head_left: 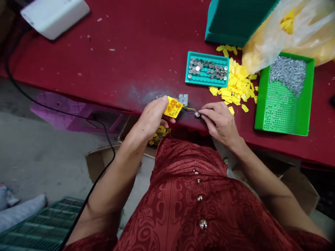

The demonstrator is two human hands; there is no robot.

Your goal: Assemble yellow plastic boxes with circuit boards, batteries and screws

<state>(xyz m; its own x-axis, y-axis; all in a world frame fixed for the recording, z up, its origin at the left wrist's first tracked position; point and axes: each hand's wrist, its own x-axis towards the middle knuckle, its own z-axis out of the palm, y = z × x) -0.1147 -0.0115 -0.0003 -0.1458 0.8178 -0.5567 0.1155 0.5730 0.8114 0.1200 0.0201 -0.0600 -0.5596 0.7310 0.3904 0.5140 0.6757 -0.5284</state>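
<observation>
- While the left hand [150,116] grips a small yellow case [173,107] between thumb and fingers, its open side facing up, a loosened hold could drop it off the near edge of the worktop [131,59] toward the yellow pieces [160,134] below.
- Thin yellow wires [189,108] bridge the gap between the two sets of fingers; drawing the hands apart could strain or detach them.
- The right hand [221,120] pinches a round, dark-rimmed piece [197,114] at its fingertips; so small a thing might slip from a light hold.
- Far left of and beyond the left fingers lies a white box [56,15]; a black cable [70,113] hangs down past the left forearm, and could snag there.
- Just beyond the gap between the fingers, grey blocks [183,99] sit close behind the wires and might catch them.
- Beyond the right fingers is a teal tray [206,54] of silver discs, then a heap of yellow tabs [237,83].
- Farther right, a teal bin [235,21], a green basket [281,116] of silvery pins and a plastic bag [295,38] crowd the reach.
</observation>
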